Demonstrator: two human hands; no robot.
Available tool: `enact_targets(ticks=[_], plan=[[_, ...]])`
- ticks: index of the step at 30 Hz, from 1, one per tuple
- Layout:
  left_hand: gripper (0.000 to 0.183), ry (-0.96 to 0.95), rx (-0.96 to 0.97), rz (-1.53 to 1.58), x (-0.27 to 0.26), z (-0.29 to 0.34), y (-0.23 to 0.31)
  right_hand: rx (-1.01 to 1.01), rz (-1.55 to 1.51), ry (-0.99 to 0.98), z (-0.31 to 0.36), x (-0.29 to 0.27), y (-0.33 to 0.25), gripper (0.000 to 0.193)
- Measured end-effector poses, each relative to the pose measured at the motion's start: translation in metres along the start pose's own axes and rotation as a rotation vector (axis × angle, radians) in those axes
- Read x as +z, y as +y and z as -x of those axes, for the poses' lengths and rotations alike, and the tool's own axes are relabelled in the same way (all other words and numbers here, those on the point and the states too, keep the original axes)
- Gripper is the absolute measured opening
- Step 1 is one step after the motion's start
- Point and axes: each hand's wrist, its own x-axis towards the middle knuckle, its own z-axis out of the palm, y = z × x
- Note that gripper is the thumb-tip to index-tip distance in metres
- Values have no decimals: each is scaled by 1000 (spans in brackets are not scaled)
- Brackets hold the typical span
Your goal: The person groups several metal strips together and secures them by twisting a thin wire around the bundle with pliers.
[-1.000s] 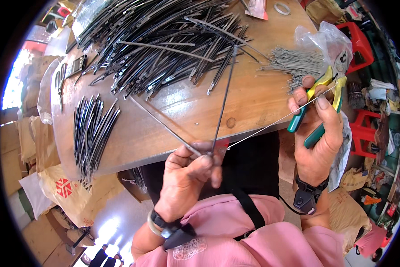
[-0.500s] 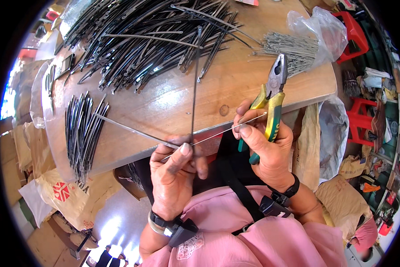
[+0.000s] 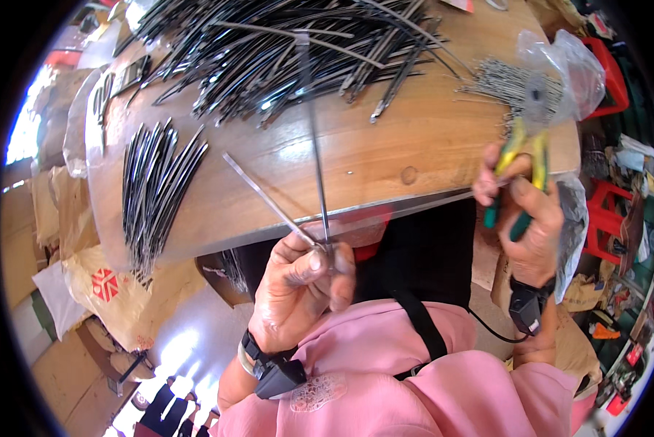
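My left hand point(image 3: 298, 284) pinches two slim dark metal strips where they meet, at the table's near edge. One strip point(image 3: 316, 138) reaches away toward the big pile, and the other strip point(image 3: 261, 193) slants off to the left, making a V. On the right, my right hand point(image 3: 531, 218) is wrapped around pliers point(image 3: 539, 160) with yellow and green handles. Their grey jaws, smeared by motion, overlap a bunch of thin wires point(image 3: 498, 87). Whether the right fingertips also hold a wire cannot be made out.
A large heap of dark metal strips point(image 3: 283, 69) covers the far part of the wooden table point(image 3: 371, 156). A smaller bundle of strips point(image 3: 156, 189) lies at the left, with scissors point(image 3: 103, 102) beyond it. A clear plastic bag point(image 3: 578, 76) and red stools point(image 3: 605, 218) are at the right.
My right hand has moved away to the right with the pliers, toward the thin wires. The wire that stretched between both hands no longer shows. My left hand still holds the strips.
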Motion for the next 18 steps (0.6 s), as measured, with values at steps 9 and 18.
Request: enact_targets(ticks=[9,18], plan=[[18,157,188,-723,2,5,3,-157,516,-124,2,22,-15,20],[13,159,86,-805,-3,8,13,-207,766,-198,-2,23,-20,15]])
